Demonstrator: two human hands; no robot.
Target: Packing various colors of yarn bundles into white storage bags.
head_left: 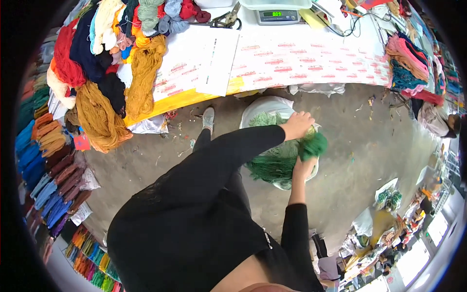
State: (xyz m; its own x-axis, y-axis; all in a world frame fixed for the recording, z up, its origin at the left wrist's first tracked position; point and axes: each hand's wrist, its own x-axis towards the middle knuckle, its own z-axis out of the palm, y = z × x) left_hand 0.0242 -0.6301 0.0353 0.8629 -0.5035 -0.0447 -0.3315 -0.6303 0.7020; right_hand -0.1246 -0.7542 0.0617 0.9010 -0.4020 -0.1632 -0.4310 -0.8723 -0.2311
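Note:
A white sack point(253, 108) stands on the floor in front of me, filled with pale green and dark green yarn point(272, 169). Over its right side I hold a bunched hank of green yarn point(314, 145). My left hand point(298, 125) curls over the hank's paler upper end, its fingers bent and closed. From below, my right hand point(303, 169) is closed round the dark green lower part. The inner sides of both hands are hidden, and the hank looks slightly blurred.
Beyond the sack is a white-covered table with a yellow edge point(182, 101). It bears a digital scale point(277, 17), scissors point(226, 20) and heaps of coloured yarn, including mustard hanks point(146, 73). Yarn shelves line the left. Another person point(435, 120) is at the far right.

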